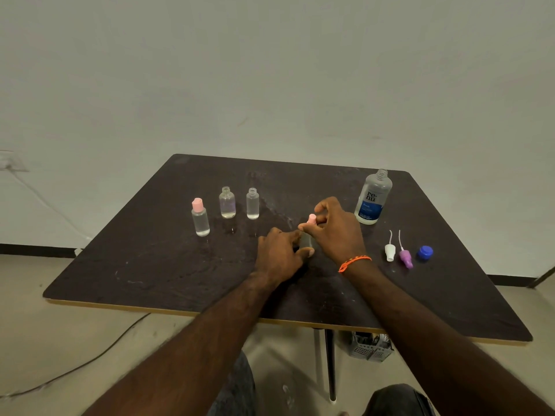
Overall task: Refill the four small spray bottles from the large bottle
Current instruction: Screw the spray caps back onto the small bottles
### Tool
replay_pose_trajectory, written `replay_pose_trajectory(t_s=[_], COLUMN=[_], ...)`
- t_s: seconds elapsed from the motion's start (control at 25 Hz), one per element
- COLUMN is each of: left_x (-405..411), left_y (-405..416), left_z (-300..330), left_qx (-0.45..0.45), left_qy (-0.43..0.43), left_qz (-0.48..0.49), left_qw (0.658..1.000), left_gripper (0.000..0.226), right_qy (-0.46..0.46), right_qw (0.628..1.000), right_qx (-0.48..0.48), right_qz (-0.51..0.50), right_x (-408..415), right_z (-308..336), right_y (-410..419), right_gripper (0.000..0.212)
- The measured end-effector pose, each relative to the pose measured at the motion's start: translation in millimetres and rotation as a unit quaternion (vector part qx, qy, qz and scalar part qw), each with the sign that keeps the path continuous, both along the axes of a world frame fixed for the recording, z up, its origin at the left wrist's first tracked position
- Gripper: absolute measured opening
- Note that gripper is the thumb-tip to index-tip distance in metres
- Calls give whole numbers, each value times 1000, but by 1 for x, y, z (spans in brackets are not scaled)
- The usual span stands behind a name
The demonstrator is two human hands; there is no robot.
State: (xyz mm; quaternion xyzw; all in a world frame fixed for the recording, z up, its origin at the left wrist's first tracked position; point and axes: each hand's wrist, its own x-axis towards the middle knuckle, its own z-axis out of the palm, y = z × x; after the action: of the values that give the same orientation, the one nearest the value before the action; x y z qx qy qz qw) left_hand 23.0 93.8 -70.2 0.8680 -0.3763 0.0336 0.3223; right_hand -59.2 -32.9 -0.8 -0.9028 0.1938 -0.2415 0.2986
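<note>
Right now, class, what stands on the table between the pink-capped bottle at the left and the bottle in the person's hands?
Head view: two uncapped small bottles, one beside the other.

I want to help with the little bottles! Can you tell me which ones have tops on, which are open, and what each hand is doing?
Pink-capped bottle: upright, top on, liquid inside.
Second small bottle: upright, open.
Third small bottle: upright, open.
Fourth small bottle: held by left hand.
Pink spray top: on fourth bottle, gripped by right hand.
Large bottle: upright, uncapped.
White spray top: off, on table.
Purple spray top: off, lying down.
Blue cap: off.
</note>
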Motion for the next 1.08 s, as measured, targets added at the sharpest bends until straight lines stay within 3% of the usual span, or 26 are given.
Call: replay_pose_trajectory(t_s=[0.16, 0.36, 0.64, 0.88, 1.08], left_x=[-3, -3, 10, 33, 40], left_y=[-1, -2, 19, 85, 114], left_z=[-1, 2, 10, 15, 13], left_qx=[0, 8, 60, 42, -4], left_qy=[-2, 6, -10, -13, 15], left_qz=[2, -2, 22, 119, 172], left_qw=[1000, 1000, 998, 992, 985], left_gripper=[32, 29, 31, 38, 42], right_qy=[42, -7, 10, 19, 4], right_qw=[993, 997, 988, 983, 978], right_qx=[67, 71, 154, 140, 158], right_qz=[82, 8, 22, 118, 137], right_x=[-2, -1, 8, 57, 98], right_z=[0, -4, -27, -28, -27], right_y=[-8, -10, 11, 69, 113], right_gripper=[41, 39, 26, 32, 31])
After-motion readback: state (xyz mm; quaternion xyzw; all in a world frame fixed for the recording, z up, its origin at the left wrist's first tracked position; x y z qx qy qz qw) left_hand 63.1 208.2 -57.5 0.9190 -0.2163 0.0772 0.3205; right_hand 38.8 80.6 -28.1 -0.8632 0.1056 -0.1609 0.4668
